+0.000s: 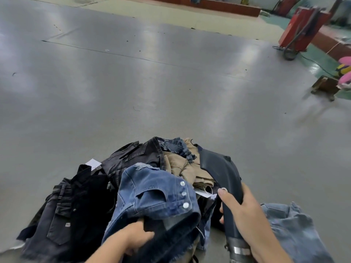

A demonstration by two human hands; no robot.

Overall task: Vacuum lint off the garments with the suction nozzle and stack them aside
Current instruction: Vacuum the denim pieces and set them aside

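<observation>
A heap of garments lies at the near edge of a wide grey table (152, 82). On top is a pair of blue denim shorts (153, 192) with white buttons, and my left hand (133, 240) grips its lower hem. Black and dark denim shorts (76, 205) lie to the left, tan shorts (182, 166) behind. My right hand (245, 211) is wrapped around the dark suction nozzle (218, 168), whose wide mouth points up over the tan shorts. A light blue denim garment (292, 230) lies alone to the right of that hand.
A red machine on a stand (302, 29) with a cable stands past the table's far right corner. A small wooden stool (326, 88) and pink items (345, 73) are at the right edge. White paper tags (93, 164) stick out of the heap.
</observation>
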